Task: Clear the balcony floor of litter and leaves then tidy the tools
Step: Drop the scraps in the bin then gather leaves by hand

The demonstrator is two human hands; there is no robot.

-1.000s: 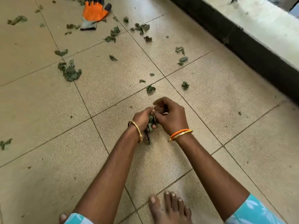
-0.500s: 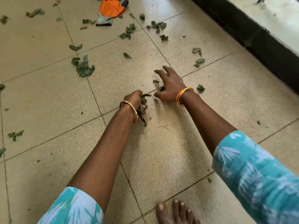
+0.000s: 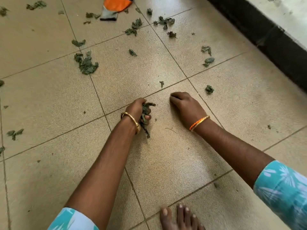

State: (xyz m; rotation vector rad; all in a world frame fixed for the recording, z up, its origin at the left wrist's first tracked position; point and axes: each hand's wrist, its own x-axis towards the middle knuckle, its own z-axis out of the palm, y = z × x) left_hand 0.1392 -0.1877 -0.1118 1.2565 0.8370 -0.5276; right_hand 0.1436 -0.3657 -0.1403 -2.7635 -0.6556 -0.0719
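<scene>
We see left grip (image 3: 138,110) clutching wilted green leaves (image 3: 146,113); right grip (image 3: 184,105) curled, contents unclear, nearest small leaf scrap (image 3: 161,83) just ahead-left.

Turquoise leaf-print sleeves (image 3: 282,185), gold bangle (image 3: 132,119) left — orange-and-gold bangles (image 3: 199,122) right, bare foot (image 3: 181,218).

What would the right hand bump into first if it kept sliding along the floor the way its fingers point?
Probably the small leaf scrap on the grout line just ahead of the right hand, which points up and slightly left. Beyond that comes bare tile, then the scattered leaves farther off. Exact alignment is hard to judge.
</scene>
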